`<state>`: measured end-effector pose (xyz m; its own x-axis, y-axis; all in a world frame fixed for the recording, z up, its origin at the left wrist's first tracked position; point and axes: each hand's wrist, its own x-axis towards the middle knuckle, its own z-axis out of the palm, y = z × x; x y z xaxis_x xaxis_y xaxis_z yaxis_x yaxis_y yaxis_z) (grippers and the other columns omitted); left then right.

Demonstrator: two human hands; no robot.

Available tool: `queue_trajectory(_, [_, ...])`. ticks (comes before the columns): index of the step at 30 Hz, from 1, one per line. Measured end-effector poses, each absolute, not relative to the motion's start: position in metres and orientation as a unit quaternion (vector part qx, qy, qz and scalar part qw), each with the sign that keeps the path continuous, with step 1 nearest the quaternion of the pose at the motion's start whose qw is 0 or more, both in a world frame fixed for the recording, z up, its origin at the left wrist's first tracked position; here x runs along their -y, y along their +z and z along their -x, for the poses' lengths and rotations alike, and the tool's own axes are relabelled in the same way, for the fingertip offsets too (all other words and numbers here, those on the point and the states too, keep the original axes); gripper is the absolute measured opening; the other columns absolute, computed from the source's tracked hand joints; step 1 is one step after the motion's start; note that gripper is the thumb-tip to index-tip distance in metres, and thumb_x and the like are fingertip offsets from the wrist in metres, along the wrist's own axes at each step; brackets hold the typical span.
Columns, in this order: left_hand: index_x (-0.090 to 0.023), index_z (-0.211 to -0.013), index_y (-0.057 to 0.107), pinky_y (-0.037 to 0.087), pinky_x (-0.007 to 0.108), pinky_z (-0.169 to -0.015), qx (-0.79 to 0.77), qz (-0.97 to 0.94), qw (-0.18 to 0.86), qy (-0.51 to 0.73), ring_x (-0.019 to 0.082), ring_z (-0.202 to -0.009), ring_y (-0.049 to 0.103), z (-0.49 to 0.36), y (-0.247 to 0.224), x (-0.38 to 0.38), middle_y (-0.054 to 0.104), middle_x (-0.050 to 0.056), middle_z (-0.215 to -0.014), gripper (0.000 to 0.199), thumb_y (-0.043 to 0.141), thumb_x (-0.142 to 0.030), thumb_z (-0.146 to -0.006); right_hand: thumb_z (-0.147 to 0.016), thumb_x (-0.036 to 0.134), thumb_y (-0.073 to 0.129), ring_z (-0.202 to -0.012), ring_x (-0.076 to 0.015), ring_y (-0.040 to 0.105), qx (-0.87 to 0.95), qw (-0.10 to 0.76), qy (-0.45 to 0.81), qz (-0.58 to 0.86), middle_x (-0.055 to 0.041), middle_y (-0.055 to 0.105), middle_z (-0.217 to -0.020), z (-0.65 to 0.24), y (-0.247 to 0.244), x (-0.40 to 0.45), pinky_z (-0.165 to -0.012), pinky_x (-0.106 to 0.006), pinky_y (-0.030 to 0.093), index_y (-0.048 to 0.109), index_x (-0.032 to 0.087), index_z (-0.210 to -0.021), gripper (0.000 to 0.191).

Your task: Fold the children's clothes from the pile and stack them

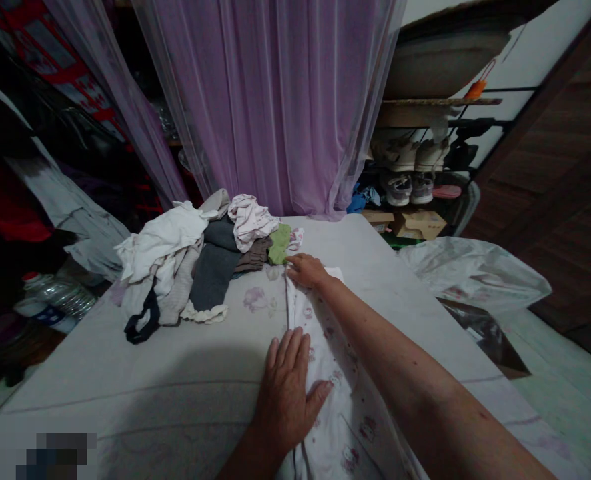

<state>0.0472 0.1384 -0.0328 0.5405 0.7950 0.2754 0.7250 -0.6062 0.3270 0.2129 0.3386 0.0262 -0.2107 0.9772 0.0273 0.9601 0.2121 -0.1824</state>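
A white garment (368,410) with small printed cartoon figures lies lengthwise on the bed, folded into a long strip. My left hand (288,390) rests flat along its left edge, fingers stretched forward and thumb out over the fabric. At the far end, my right hand (306,271) has bent fingers pinching the garment's upper left corner. Just beyond those fingertips is a green cloth piece (279,244), part of a clothes pile. My right forearm crosses over the garment and hides part of it.
Piled clothes at the back left include a white top (168,237) and a dark grey garment (213,273). Purple curtains (260,100) hang behind the bed (175,393). Shoes (408,187) stand on a rack at right, near a plastic bag (480,270). A large bottle (58,297) is at left.
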Motion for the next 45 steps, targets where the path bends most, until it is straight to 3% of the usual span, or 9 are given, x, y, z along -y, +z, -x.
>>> queue_trajectory(5, [-0.019,-0.152,0.028,0.023,0.054,-0.119,-0.451,-0.869,0.088,0.184,0.029,-0.145,0.028,-0.05,-0.034,-0.135,0.032,0.011,-0.157,0.075,0.041,-0.06,-0.092,-0.087,0.038,0.059,-0.115,-0.0238,0.056,0.776,0.061,0.064,0.625,-0.0082,0.065,-0.122,-0.208,0.018,-0.344,-0.094,-0.032,0.041,0.069,0.025,-0.113,0.03])
queue_trajectory(11, [-0.023,-0.151,0.033,0.024,0.056,-0.118,-0.454,-0.864,0.103,0.193,0.031,-0.144,0.029,-0.052,-0.035,-0.132,0.036,0.008,-0.155,0.073,0.043,-0.062,-0.09,-0.091,0.037,0.053,-0.111,-0.0254,0.057,0.737,0.088,0.056,0.668,-0.0117,0.067,-0.117,-0.198,0.013,-0.345,-0.092,-0.035,0.042,0.066,0.021,-0.113,0.031])
queue_trajectory(17, [-0.021,-0.15,0.034,0.026,0.055,-0.117,-0.454,-0.863,0.094,0.202,0.031,-0.142,0.035,-0.047,-0.036,-0.136,0.041,0.01,-0.152,0.069,0.044,-0.056,-0.092,-0.095,0.035,0.045,-0.107,-0.0177,0.061,0.713,0.187,0.105,0.667,-0.003,0.067,-0.123,-0.21,0.025,-0.338,-0.088,-0.027,0.044,0.058,0.025,-0.128,0.036])
queue_trajectory(19, [-0.019,-0.149,0.036,0.027,0.054,-0.116,-0.461,-0.858,0.08,0.213,0.031,-0.141,0.036,-0.043,-0.034,-0.146,0.042,0.012,-0.152,0.064,0.042,-0.052,-0.094,-0.097,0.032,0.039,-0.107,-0.0172,0.061,0.692,0.235,0.103,0.675,-0.0029,0.067,-0.122,-0.221,0.029,-0.325,-0.088,-0.026,0.044,0.061,0.025,-0.125,0.036])
queue_trajectory(24, [-0.017,-0.145,0.042,0.021,0.055,-0.117,-0.467,-0.856,0.048,0.218,0.03,-0.142,0.034,-0.038,-0.026,-0.192,0.046,0.013,-0.149,0.055,0.034,-0.044,-0.098,-0.095,0.033,0.039,-0.099,-0.0189,0.064,0.679,0.215,0.093,0.696,-0.0031,0.072,-0.11,-0.241,0.025,-0.274,-0.084,-0.027,0.045,0.07,0.024,-0.109,0.035])
queue_trajectory(29, [-0.022,-0.14,0.05,0.016,0.057,-0.118,-0.464,-0.87,0.052,0.159,0.031,-0.14,0.037,-0.036,-0.018,-0.23,0.049,0.009,-0.147,0.049,0.039,-0.043,-0.097,-0.092,0.029,0.047,-0.121,-0.0216,0.054,0.735,0.21,0.061,0.642,-0.0076,0.063,-0.129,-0.243,0.006,-0.237,-0.102,-0.034,0.038,0.066,0.022,-0.121,0.035])
queue_trajectory(34, [-0.026,-0.12,0.066,0.011,0.058,-0.118,-0.473,-0.87,0.043,0.132,0.031,-0.138,0.04,-0.043,0.004,-0.243,0.057,0.007,-0.14,0.038,0.044,-0.044,-0.095,-0.093,0.032,0.048,-0.129,-0.0246,0.047,0.737,0.203,0.053,0.643,-0.0112,0.056,-0.138,-0.246,-0.009,-0.23,-0.107,-0.042,0.034,0.065,0.022,-0.122,0.035])
queue_trajectory(39, [-0.021,-0.107,0.071,0.038,0.039,-0.103,-0.536,-0.834,0.098,0.093,0.025,-0.115,0.059,-0.069,0.032,-0.273,0.07,0.009,-0.118,0.031,0.047,-0.036,-0.093,-0.091,0.03,0.05,-0.123,-0.0206,0.054,0.691,0.286,0.071,0.66,-0.0098,0.062,-0.131,-0.251,-0.016,-0.232,-0.108,-0.036,0.036,0.07,0.021,-0.111,0.031])
queue_trajectory(45, [-0.026,-0.112,0.068,0.045,0.029,-0.082,-0.65,-0.731,0.201,0.042,0.024,-0.11,0.063,-0.093,0.032,-0.315,0.069,0.007,-0.121,0.046,0.057,-0.059,-0.081,-0.088,0.026,0.049,-0.118,-0.0187,0.058,0.669,0.341,0.097,0.653,-0.0087,0.066,-0.124,-0.255,-0.02,-0.234,-0.106,-0.032,0.04,0.072,0.02,-0.103,0.028])
